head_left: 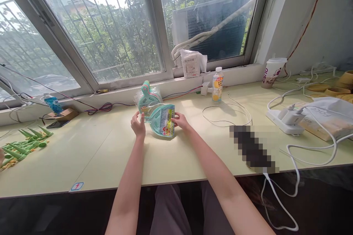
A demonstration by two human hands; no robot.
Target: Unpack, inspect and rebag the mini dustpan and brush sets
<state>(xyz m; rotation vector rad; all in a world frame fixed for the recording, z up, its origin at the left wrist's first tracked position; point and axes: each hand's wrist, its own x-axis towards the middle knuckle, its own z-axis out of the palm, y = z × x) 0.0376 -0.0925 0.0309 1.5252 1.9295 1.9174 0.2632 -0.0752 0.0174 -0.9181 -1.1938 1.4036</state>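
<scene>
Between my hands is a mint-green mini dustpan, held above the table with its handle pointing left. A small brush with pale bristles and a colourful printed label lies across its wide end. My left hand is closed on the dustpan's handle, thumb up. My right hand pinches the labelled right edge of the set. Just behind, a stack of similar dustpans in clear plastic wrap leans near the window sill, green and pink handle ends upward. The held set partly hides this stack.
A juice bottle and a paper packet stand behind to the right. Farther right are a lidded cup, a white power strip and loose white cables. Green plastic pieces lie far left. The table's front edge is near my lap.
</scene>
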